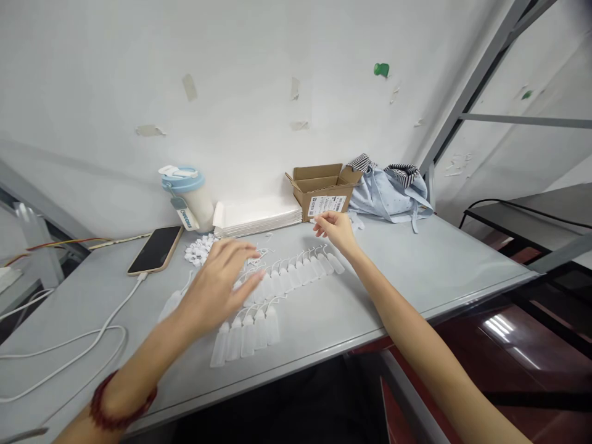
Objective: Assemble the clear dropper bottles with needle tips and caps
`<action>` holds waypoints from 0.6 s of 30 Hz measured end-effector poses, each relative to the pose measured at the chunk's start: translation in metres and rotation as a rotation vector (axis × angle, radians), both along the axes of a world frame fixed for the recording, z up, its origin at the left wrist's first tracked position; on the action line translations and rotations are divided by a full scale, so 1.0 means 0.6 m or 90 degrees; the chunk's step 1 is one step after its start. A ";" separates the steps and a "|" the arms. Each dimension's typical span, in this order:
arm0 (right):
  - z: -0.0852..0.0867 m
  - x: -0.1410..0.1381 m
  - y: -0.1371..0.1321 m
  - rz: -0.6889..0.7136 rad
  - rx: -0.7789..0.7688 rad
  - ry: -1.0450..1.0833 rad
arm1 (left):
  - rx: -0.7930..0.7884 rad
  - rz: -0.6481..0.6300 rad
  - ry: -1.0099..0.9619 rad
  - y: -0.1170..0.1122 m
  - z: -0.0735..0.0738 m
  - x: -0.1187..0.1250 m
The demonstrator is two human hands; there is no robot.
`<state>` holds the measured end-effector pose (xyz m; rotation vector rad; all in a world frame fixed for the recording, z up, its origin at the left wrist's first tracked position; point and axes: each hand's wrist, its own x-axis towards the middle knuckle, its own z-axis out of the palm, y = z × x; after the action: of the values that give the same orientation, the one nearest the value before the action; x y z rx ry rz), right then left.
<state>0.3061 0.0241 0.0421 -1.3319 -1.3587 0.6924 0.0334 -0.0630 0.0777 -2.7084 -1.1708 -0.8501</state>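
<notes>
Rows of small translucent squeeze bottles point(296, 274) with tethered caps lie side by side on the grey table point(416, 271). My left hand point(222, 280) hovers over the left end of the rows, fingers stretched out and holding nothing. A shorter row of bottles point(245, 333) lies just in front of it. My right hand point(335, 228) is raised beyond the right end of the row, near a cardboard box point(321, 188). Its fingers are curled in a pinch, and what they hold is too small to make out. A pile of small white caps point(200, 250) lies behind my left hand.
A phone point(156, 250) on a white cable point(92, 336) lies at the left. A blue-lidded cup point(187, 197), a stack of white sheets point(256, 216) and a light blue bag point(391, 191) stand along the wall. The table's front edge runs diagonally at right.
</notes>
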 end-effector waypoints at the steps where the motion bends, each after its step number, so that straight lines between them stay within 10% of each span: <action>1: -0.004 0.005 0.004 -0.011 0.006 -0.034 | -0.007 0.013 0.004 0.025 0.005 0.000; 7: -0.030 0.049 0.030 -0.072 0.021 -0.256 | -0.081 0.062 0.016 0.132 -0.041 -0.010; 18: -0.046 0.075 0.042 -0.070 -0.023 -0.496 | -0.143 -0.017 0.022 0.100 -0.061 -0.008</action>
<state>0.3514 0.0494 0.0143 -1.7843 -1.8553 0.1015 0.0286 -0.0032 0.0411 -2.9078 -1.2994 -0.7109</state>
